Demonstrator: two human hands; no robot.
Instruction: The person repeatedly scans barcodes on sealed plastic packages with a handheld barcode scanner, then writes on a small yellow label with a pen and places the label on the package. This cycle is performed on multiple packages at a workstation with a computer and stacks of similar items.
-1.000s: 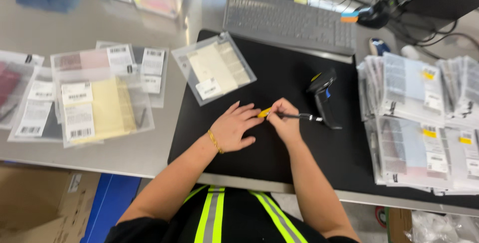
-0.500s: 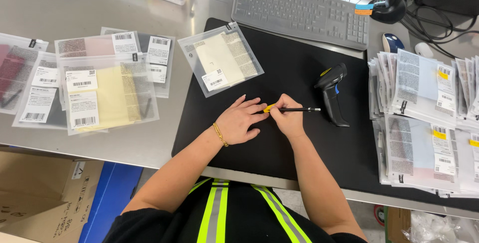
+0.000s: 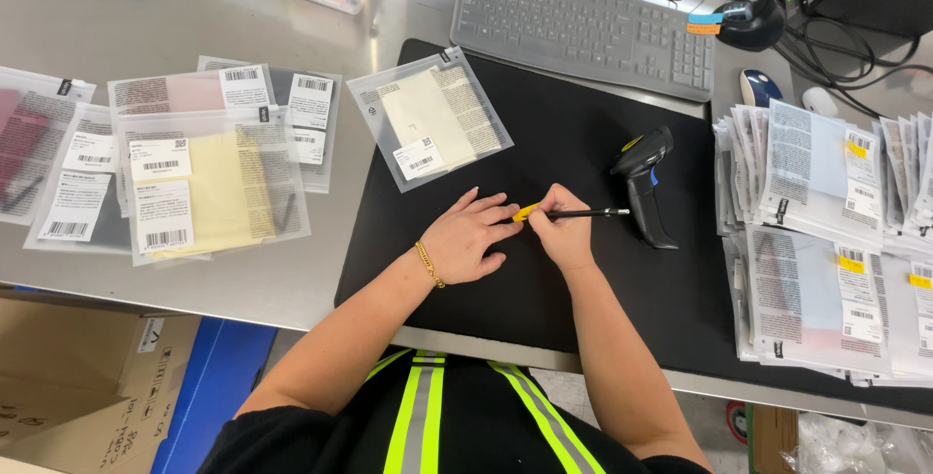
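My right hand (image 3: pixel 561 229) grips a thin black pen-like tool (image 3: pixel 581 213) with a yellow end, held level over the black mat (image 3: pixel 544 143). My left hand (image 3: pixel 468 238) lies flat on the mat just left of it, fingertips touching the yellow end; a gold bracelet is on that wrist. A clear bag with a cream-coloured item (image 3: pixel 429 127) lies on the mat's far left corner. A black handheld scanner (image 3: pixel 646 177) rests just right of the tool's tip.
Piles of clear labelled bags lie at the left (image 3: pixel 185 177) and the right (image 3: pixel 826 241). A grey keyboard (image 3: pixel 583 27), a mouse (image 3: pixel 760 87) and cables sit at the back. Cardboard boxes (image 3: pixel 68 377) stand below the steel table edge.
Both hands stay together at the same spot on the mat with the tool. Only the head camera has shifted slightly.
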